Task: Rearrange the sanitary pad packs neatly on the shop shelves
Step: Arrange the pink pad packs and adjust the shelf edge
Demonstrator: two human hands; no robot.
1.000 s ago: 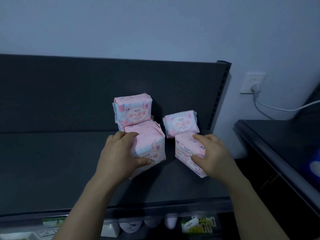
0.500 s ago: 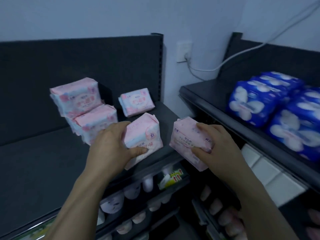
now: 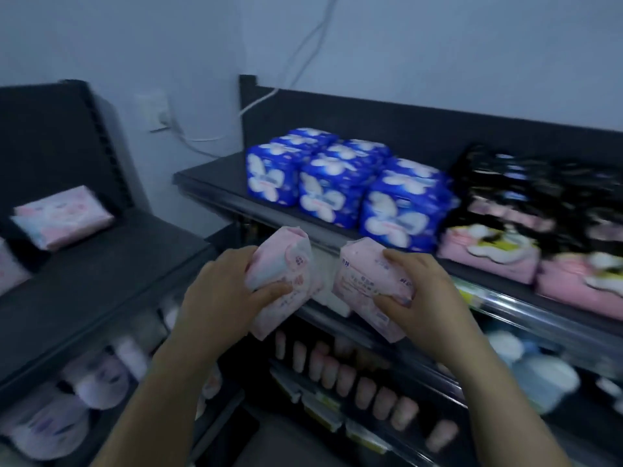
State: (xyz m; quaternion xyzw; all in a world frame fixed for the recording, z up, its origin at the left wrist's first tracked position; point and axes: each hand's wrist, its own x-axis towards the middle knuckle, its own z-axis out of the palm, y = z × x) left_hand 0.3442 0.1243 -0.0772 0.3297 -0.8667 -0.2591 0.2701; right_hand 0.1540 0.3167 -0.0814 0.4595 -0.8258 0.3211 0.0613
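Observation:
My left hand (image 3: 222, 298) grips a pink sanitary pad pack (image 3: 286, 264), held in the air in front of the right shelf. My right hand (image 3: 424, 294) grips a second pink pack (image 3: 364, 278) beside it, the two packs a small gap apart. Another pink pack (image 3: 62, 215) lies on the dark left shelf (image 3: 111, 264) against its back panel. Part of one more pink pack (image 3: 10, 271) shows at the left edge.
The right shelf (image 3: 215, 183) carries several blue packs (image 3: 337, 183), black packs (image 3: 539, 190) and pink packs (image 3: 488, 257). Lower shelves hold rows of small pink items (image 3: 364, 382) and pale packs (image 3: 84, 392). A wall socket (image 3: 155, 111) with a white cable sits between the shelves.
Both packs were lifted off the left shelf and carried rightward. The view has swung right, so the blue, black and pink packs on the right shelf are now in front.

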